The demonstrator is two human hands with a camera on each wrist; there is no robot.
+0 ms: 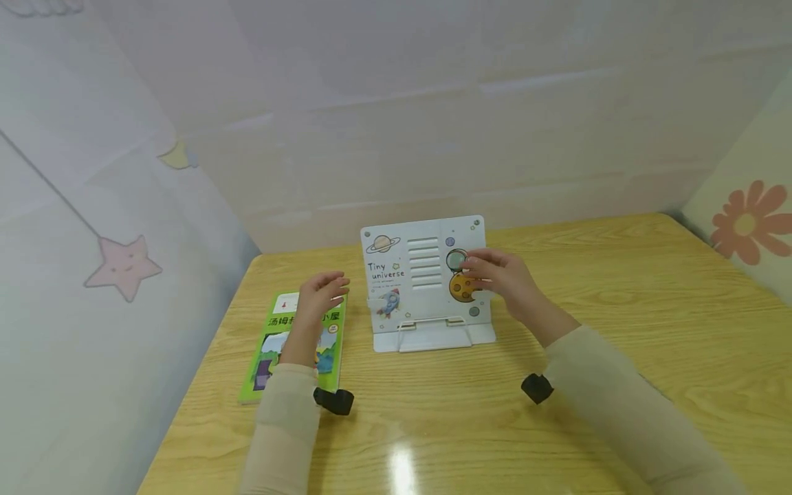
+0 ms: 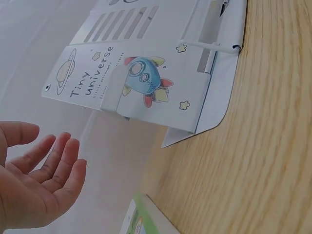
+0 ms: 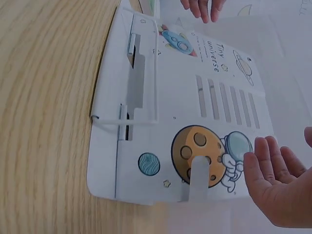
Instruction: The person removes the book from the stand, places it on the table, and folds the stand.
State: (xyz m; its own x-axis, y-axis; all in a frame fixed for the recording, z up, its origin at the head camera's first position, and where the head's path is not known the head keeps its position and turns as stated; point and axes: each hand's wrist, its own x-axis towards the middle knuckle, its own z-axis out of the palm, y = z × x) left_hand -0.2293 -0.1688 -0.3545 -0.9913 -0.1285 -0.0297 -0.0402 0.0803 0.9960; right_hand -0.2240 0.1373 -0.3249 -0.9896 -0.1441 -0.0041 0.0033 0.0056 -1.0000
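Note:
A white book stand (image 1: 427, 302) with "Tiny universe" print, a rocket, a planet and an astronaut stands upright on the table. A white wire bar (image 2: 209, 45) crosses its lower ledge. My left hand (image 1: 320, 299), fingers loosely bent and holding nothing, hovers left of the stand and over a green book (image 1: 337, 344). In the left wrist view there is a gap between that hand and the stand. My right hand (image 1: 504, 280) is by the stand's right edge, fingers loosely bent around nothing. Whether its fingertips touch the panel I cannot tell.
The wooden table (image 1: 588, 412) extends to the right and front of the stand. Behind it rises a pale wall covering (image 1: 396, 137). A black wrist device (image 1: 334, 401) sits at the left cuff, another black device (image 1: 536, 388) at the right.

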